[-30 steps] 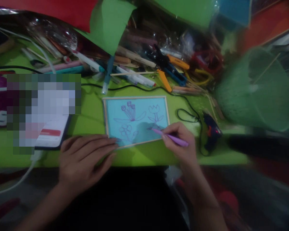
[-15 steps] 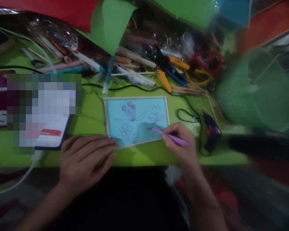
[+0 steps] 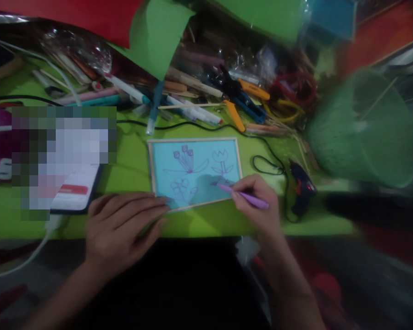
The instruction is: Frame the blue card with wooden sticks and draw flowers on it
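In front of me lies a light blue card with a thin wooden frame round its edge. Purple line drawings of flowers cover much of it. My right hand grips a purple pen, its tip at a small dark mark on the lower right of the card. Stretched flat, my left hand rests with its fingertips on the card's lower left corner. The lower right of the card is partly hidden by my right hand.
A phone, partly blurred out, lies at the left with a white cable. Behind the card are several markers, orange-handled cutters and a black cord. At the right stand a glue gun and a green basket.
Almost nothing differs. Both hands, the pen and the card keep their places; the view has shifted very slightly.
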A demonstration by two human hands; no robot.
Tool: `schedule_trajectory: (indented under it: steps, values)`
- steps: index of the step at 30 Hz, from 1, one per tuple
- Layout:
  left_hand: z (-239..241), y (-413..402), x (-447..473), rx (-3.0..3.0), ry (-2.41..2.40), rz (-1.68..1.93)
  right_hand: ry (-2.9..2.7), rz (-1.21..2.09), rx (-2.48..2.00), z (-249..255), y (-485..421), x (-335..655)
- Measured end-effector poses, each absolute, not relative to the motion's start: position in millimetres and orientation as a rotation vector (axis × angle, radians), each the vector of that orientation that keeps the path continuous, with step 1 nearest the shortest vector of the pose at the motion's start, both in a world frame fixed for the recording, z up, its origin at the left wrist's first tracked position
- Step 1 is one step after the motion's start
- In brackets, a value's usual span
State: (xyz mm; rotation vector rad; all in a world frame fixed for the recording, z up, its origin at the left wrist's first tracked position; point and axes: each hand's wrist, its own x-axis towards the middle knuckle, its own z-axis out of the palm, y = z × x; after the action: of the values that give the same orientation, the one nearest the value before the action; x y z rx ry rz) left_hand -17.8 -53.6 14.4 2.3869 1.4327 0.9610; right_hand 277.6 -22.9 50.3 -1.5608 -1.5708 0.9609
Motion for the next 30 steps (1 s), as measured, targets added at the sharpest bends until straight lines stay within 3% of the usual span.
schedule_trajectory:
  steps: [30]
  values:
    - [15.0, -54.3, -16.4, 2.349, 1.459, 0.972, -1.548, 0.990, -1.564, 52.7, -22.1, 276.9]
